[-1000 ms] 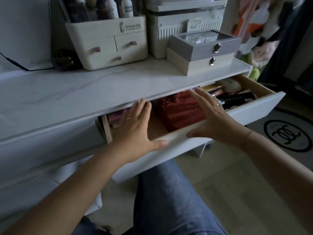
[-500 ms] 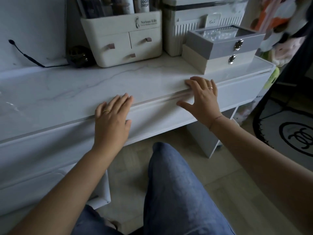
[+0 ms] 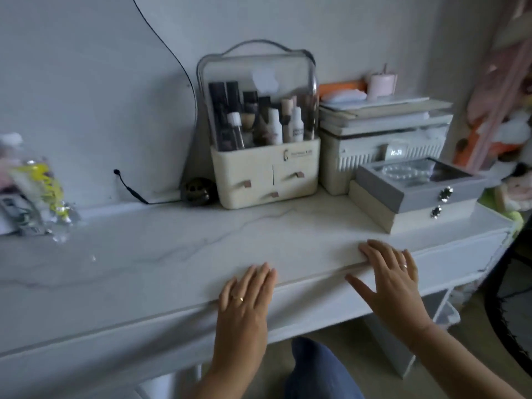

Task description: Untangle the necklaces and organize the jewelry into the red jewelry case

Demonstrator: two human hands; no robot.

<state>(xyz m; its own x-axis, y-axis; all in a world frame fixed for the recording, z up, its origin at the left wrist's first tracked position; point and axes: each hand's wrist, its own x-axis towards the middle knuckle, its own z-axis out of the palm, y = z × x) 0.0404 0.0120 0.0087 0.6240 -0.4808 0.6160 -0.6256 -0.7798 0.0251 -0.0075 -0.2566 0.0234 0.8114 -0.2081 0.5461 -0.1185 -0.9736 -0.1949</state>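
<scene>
Scanning from the left, what sits on the tabletop point(image 3: 172, 249)?

Crinkled packets point(image 3: 37, 194), then a cream cosmetics organiser point(image 3: 264, 156), then a grey glass-lidded box point(image 3: 417, 185) stacked on a beige 1.

And the 2 hands?

The left hand point(image 3: 244, 300) lies flat over the front edge, fingers point(image 3: 259, 275) straight, released, grasping nothing. The right hand point(image 3: 391, 283) is likewise released, fingers point(image 3: 374, 251) spread on the tabletop, thumb against the drawer front point(image 3: 316, 295).

The red jewelry case?

Out of view; its place relative to the fingers cannot be told.
</scene>
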